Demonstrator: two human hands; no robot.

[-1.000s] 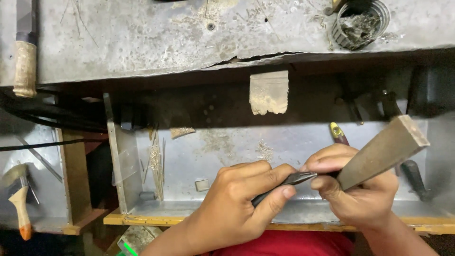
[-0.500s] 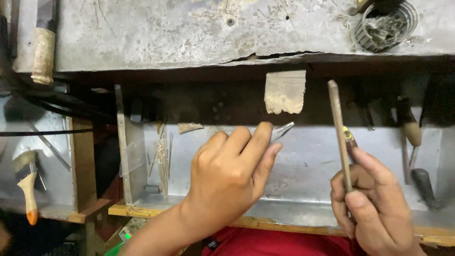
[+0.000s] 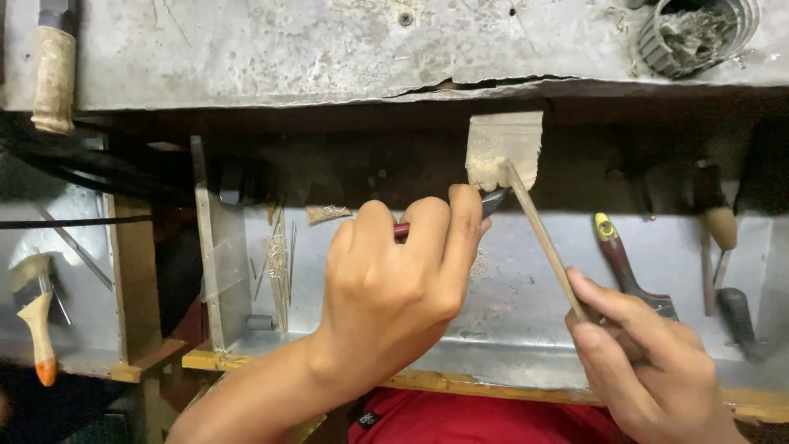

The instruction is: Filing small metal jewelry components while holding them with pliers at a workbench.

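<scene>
My left hand [image 3: 394, 279] is closed around a pair of pliers [image 3: 491, 201] with dark red handles. The plier jaws point up to the right, against the wooden bench peg [image 3: 503, 148] under the worktop edge. My right hand [image 3: 649, 362] grips a long flat metal file [image 3: 542, 238], held slanted. Its upper tip meets the plier jaws just below the peg. Whatever small piece sits in the jaws is too small to make out.
A cracked grey worktop [image 3: 329, 49] runs across the top, with a wire coil [image 3: 699, 29] at its right. Below is a metal catch tray [image 3: 509, 312] holding a yellow-tipped tool [image 3: 620, 255], wooden-handled tools [image 3: 722, 222] and thin wires [image 3: 279, 263]. A hammer [image 3: 37, 321] lies at left.
Both hands separated, then the left hand carried the pliers up to the peg. The right hand turned the file from flat to slanted, with its tip now at the plier jaws.
</scene>
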